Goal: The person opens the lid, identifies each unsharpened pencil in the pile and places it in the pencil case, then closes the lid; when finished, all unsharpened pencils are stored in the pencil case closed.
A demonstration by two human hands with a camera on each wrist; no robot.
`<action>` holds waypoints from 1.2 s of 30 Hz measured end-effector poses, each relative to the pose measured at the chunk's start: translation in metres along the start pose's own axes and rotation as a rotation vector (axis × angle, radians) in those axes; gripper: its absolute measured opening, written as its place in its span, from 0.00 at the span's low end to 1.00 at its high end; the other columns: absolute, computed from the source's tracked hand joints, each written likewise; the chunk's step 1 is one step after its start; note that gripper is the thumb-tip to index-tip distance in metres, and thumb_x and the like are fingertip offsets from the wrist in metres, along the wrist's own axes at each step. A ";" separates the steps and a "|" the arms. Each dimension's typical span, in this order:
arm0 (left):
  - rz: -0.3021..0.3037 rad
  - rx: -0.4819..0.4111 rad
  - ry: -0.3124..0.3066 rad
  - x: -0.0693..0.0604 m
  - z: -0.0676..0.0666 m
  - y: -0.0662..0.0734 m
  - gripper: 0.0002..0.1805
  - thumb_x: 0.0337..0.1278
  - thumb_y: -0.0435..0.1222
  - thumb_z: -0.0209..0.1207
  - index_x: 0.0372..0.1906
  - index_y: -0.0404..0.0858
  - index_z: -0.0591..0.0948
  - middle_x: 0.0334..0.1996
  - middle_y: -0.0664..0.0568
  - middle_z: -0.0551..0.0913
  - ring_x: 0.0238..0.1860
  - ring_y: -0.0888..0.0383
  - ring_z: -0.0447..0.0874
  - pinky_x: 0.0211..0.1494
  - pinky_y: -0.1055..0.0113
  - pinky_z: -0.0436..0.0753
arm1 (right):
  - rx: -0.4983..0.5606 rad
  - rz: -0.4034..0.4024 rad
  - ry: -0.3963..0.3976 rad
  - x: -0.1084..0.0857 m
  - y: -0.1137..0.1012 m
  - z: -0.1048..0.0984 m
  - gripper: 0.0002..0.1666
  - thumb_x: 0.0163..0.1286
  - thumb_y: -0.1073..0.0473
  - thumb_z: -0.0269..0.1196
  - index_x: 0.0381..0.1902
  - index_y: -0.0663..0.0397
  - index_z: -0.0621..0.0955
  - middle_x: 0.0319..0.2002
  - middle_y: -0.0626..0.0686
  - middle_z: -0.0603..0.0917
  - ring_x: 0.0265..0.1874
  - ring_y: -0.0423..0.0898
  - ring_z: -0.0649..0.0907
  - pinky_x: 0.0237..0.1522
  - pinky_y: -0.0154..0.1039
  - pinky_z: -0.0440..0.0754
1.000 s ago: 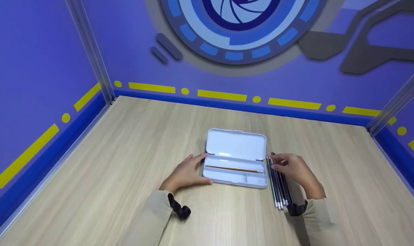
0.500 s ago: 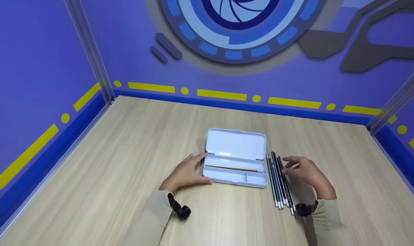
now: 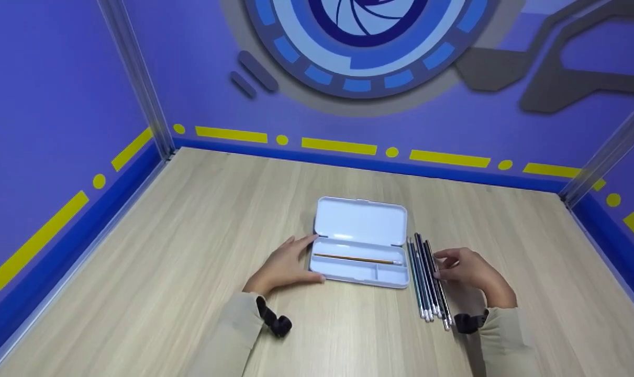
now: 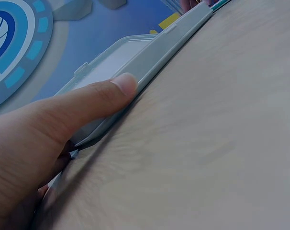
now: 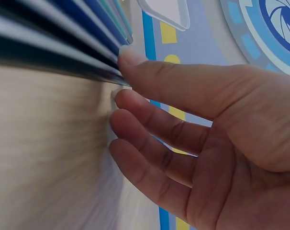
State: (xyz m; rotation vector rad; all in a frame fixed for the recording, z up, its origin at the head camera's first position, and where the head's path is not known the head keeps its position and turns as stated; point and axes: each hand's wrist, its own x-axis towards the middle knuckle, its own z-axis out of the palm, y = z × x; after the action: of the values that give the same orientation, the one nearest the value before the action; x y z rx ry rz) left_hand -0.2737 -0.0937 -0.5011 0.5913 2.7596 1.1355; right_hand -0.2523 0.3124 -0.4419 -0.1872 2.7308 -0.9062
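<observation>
A white pencil case (image 3: 361, 222) lies with its lid raised back, and one yellow-brown pencil (image 3: 356, 258) rests in its long compartment. My left hand (image 3: 282, 267) grips the case's left end; in the left wrist view the thumb (image 4: 104, 98) presses the front wall, while the other fingers are mostly hidden. Right of the case lie several dark pencils (image 3: 425, 283) side by side, eraser ends toward me. My right hand (image 3: 468, 269) pinches the outermost black pencil (image 3: 441, 296) between thumb and forefinger. In the right wrist view its other fingers (image 5: 150, 172) curl near the tabletop.
The wooden table (image 3: 217, 209) is bounded by a blue back wall (image 3: 201, 94) and side walls. A small divider (image 3: 377, 271) splits the case's front compartment. Black wrist cameras (image 3: 280, 325) sit at both cuffs.
My right hand has moved right and slightly toward me from above the pencils to their outer side. The pencils have spread out a little to the right. The left hand stays put.
</observation>
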 end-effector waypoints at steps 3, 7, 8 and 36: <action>0.001 0.004 0.001 0.001 0.000 0.001 0.58 0.31 0.62 0.72 0.73 0.50 0.62 0.72 0.54 0.65 0.74 0.36 0.50 0.75 0.44 0.56 | 0.005 0.020 0.013 0.001 0.001 0.001 0.29 0.58 0.64 0.67 0.57 0.70 0.76 0.37 0.58 0.83 0.32 0.46 0.80 0.34 0.39 0.79; 0.006 0.010 0.004 0.001 0.000 0.002 0.58 0.31 0.62 0.73 0.73 0.48 0.62 0.71 0.54 0.65 0.74 0.35 0.51 0.75 0.44 0.56 | 0.015 0.040 0.034 0.001 0.003 0.002 0.28 0.59 0.65 0.65 0.57 0.71 0.76 0.37 0.58 0.83 0.31 0.45 0.79 0.32 0.37 0.77; 0.007 0.011 0.004 0.001 0.000 0.002 0.58 0.31 0.62 0.73 0.73 0.48 0.62 0.71 0.53 0.65 0.74 0.35 0.51 0.75 0.44 0.56 | 0.018 0.043 0.040 0.001 0.003 0.003 0.28 0.59 0.65 0.65 0.57 0.71 0.76 0.37 0.59 0.83 0.31 0.45 0.79 0.32 0.37 0.77; -0.005 0.009 -0.003 0.000 0.000 0.002 0.57 0.31 0.61 0.73 0.73 0.50 0.63 0.71 0.52 0.65 0.73 0.34 0.51 0.74 0.42 0.56 | 0.181 0.082 0.127 0.002 0.009 0.010 0.26 0.64 0.65 0.61 0.57 0.77 0.73 0.32 0.57 0.83 0.21 0.41 0.77 0.23 0.35 0.79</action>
State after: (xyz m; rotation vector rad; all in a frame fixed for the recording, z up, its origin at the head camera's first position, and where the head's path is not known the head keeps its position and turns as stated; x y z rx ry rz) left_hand -0.2733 -0.0928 -0.4996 0.5858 2.7632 1.1204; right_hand -0.2521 0.3133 -0.4559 0.0176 2.7268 -1.1705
